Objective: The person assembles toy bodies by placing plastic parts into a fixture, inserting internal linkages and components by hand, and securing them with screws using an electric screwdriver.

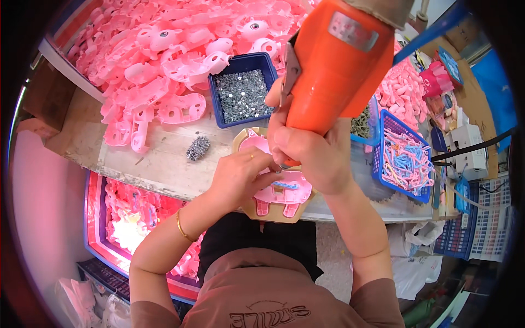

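Note:
My right hand [314,156] is wrapped round an orange power screwdriver [333,76], its tip pointing down. Just left of that tip, my left hand [238,175] pinches thumb and fingers together; whatever they hold is too small to make out. Below both hands lies a pink plastic toy shell [298,191], hollow side up, with a small blue piece [284,185] inside. The shell rests in a tan holder [272,217] at the table's front edge. My fingers and the screwdriver hide part of the shell.
Behind the hands stands a dark blue tray [214,98] of small screws [240,95]. A clump of screws [198,147] lies left. Pink shells [147,82] pile up at the back left. On the right is a blue basket [378,158] of pink and blue pieces. A crate [94,218] sits lower left.

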The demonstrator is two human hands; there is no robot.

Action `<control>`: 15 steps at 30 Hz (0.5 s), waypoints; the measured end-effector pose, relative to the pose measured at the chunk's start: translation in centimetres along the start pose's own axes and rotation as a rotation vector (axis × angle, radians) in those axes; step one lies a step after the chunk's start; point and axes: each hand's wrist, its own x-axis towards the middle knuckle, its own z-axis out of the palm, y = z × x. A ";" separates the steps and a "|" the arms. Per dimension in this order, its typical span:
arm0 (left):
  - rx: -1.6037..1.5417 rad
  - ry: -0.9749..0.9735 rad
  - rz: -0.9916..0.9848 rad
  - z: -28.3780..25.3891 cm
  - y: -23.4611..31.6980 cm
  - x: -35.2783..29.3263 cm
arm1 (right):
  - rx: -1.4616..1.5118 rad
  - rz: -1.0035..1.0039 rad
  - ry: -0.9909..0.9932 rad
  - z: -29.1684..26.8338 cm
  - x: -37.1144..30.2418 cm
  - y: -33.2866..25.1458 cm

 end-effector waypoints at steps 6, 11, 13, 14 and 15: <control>-0.275 -0.040 -0.180 0.2 0.8 -0.4 | 0.007 0.047 -0.007 -0.3 -0.2 0.0; -0.717 -0.130 -0.437 0.6 1.0 -0.8 | -0.005 0.020 0.022 -0.2 -0.8 0.0; -0.732 -0.160 -0.450 0.5 1.1 -0.8 | 0.003 0.022 0.033 -0.2 -0.9 -0.2; -0.746 -0.191 -0.465 0.4 1.2 -0.7 | 0.011 0.025 0.044 -0.1 -0.9 -0.2; -0.747 -0.193 -0.466 0.2 1.3 -0.6 | 0.011 0.026 0.046 0.0 -1.0 -0.3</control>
